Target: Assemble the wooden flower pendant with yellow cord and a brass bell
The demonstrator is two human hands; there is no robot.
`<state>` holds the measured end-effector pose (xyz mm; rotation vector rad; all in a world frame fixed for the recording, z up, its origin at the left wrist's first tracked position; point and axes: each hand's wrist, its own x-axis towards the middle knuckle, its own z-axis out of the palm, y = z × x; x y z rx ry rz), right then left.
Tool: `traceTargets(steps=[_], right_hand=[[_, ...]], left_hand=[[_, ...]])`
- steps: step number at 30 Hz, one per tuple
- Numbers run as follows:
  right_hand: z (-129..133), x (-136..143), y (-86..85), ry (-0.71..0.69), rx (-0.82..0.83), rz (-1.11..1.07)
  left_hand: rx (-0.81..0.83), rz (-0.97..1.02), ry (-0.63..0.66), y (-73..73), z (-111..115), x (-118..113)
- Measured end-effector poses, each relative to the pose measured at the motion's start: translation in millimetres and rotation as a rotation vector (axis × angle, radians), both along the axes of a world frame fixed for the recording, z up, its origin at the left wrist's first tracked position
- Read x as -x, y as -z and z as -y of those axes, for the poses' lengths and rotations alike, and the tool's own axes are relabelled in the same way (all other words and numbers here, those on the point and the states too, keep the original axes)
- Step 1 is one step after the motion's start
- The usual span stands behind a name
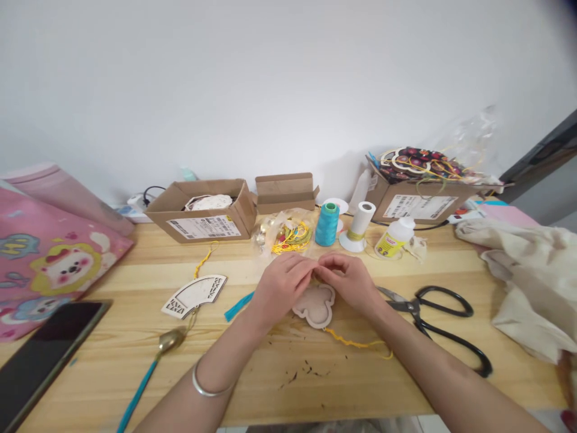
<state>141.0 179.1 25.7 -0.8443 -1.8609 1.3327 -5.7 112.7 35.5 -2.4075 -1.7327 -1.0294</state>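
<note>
Thread spools [327, 227] and scissors [412, 306] show a craft workspace.

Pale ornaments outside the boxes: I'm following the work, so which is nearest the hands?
The lobed ornament, partly covered by the left hand and near the right hand; the fan-shaped ornament lies apart, further left.

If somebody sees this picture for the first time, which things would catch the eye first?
Probably the person's bare left-hand grip and right-hand grip, close together at the centre, by a pale, cloud-shaped, wood-like piece with a yellow cord. Next, the pink cartoon-printed bag at the left edge and the turquoise cone of thread beyond both grips. Black-handled metal scissors, right of the cloud-shaped piece, also stand out.
</note>
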Motion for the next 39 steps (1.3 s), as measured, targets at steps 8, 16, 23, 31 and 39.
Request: traceTargets(steps=[8, 16, 23, 31, 39], right_hand=[[0, -4, -0.3, -0.080, 0.355, -0.162], [-2, -5, -1.7, -0.091, 0.470, -0.217], [-10, -8, -3.0, -0.100, 0.476, -0.110], [-13, -9, -1.7, -0.016, 0.212, 0.028], [4, -9, -8.2, 0.031, -0.538, 0.070]], left_hand=[[-0.132, -0.018, -0.005, 1.9, 0, 2], [-0.038, 0.041, -0.071, 3.5, 3, 2], [-0.146, -0.048, 0.115, 1.1, 1, 4], [-0.042, 0.141, 0.110, 0.8, 3, 1], [0.125, 0.467, -0.033, -2.6, 4, -5]])
